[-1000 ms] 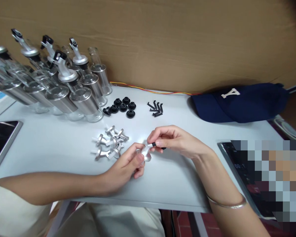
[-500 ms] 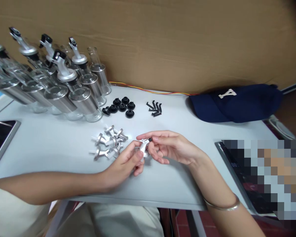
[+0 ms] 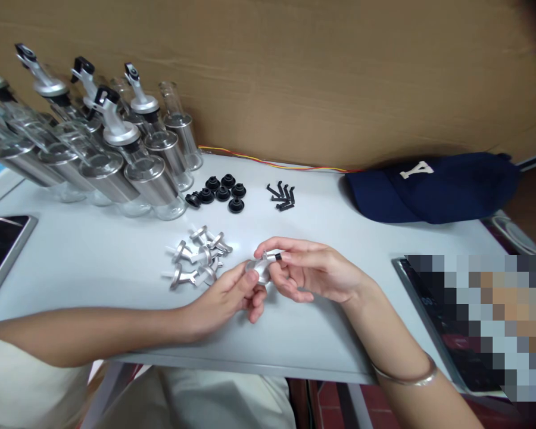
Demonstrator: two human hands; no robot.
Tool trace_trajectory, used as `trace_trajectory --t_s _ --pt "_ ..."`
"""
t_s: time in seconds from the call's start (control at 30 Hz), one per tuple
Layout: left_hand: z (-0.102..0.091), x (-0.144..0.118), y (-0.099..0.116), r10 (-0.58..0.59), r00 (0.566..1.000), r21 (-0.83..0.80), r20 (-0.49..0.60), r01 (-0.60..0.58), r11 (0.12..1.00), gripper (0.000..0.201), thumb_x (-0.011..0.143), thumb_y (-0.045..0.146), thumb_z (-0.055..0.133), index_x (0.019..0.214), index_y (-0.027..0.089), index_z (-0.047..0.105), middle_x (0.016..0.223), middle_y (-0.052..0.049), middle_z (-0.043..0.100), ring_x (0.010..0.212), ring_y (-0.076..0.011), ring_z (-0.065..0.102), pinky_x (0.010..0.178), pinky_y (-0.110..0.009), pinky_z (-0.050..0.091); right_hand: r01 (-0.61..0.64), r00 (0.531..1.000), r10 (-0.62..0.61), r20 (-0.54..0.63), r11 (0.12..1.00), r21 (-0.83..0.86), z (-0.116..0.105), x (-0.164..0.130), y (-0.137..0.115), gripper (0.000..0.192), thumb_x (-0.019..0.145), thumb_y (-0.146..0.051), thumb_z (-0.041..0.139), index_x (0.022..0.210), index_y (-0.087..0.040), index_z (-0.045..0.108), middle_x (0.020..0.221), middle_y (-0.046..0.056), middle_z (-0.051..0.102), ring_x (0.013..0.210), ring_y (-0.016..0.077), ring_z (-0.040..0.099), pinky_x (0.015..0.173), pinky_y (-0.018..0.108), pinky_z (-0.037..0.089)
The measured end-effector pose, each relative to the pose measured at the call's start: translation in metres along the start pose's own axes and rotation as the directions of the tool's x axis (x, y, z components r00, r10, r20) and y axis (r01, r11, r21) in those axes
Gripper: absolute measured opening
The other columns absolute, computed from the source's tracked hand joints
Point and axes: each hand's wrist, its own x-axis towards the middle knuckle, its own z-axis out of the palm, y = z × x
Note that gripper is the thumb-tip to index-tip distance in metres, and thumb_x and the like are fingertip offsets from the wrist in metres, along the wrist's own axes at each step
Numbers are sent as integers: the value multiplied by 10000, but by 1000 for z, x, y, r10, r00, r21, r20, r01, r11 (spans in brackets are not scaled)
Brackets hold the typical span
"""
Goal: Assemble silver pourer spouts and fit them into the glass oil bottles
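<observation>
A silver pourer spout (image 3: 262, 271) is pinched between the thumb and fingers of my left hand (image 3: 227, 301), just above the tabletop. At the spout's tip, my right hand (image 3: 317, 268) grips a small black lever (image 3: 277, 257) between thumb and forefinger, its other fingers curled below. Whether the lever is joined to the spout I cannot tell. To the left of my hands lies a loose pile of silver pourer spouts (image 3: 177, 277). Behind that are several round black stoppers (image 3: 223, 193). A cluster of thin black levers (image 3: 286, 193) lies to their right.
Glass bottles with metal sleeves (image 3: 147, 173) crowd the back left, some topped with pourers. A phone (image 3: 4, 250) lies at the left edge. At the right are a navy cap (image 3: 433, 193) and a dark-screened device (image 3: 429, 310), partly blurred. Wires (image 3: 272, 162) run along the cardboard wall.
The spout has turned in my left hand, so its tip points more to the right. Both hands have shifted slightly, with the right hand still at the tip.
</observation>
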Motion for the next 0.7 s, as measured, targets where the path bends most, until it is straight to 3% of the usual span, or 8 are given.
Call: trace_trajectory --t_s 0.43,0.53,0.63,0.7 --pt "4 -1 7 -101 994 13 -36 101 995 590 791 721 479 762 132 496 631 12 491 526 -95 480 564 -267 362 69 997 -71 -8 993 -100 0 2 6 251 841 -304 629 999 -119 568 581 -46 487 507 83 421 535 249 284" --pt "4 -1 7 -95 995 33 -2 95 995 609 803 735 435 700 137 488 609 10 485 520 -96 474 576 -271 370 99 994 -103 -22 985 -141 2 2 6 262 831 -328 646 975 -119 585 575 -59 425 520 79 368 541 250 265" --pt "2 0 4 -83 996 26 16 82 996 624 837 731 361 668 142 481 596 11 474 515 -94 464 580 -272 373 159 974 -196 -111 948 -277 6 5 7 259 836 -325 627 989 -116 617 579 -57 413 541 84 359 547 247 274" --pt "1 1 2 -74 997 -21 -13 73 997 611 842 725 362 698 143 484 619 17 472 514 -91 468 577 -267 375 201 932 -306 -193 881 -428 8 7 8 245 856 -324 596 1006 -133 627 589 -50 440 554 91 386 560 248 304"
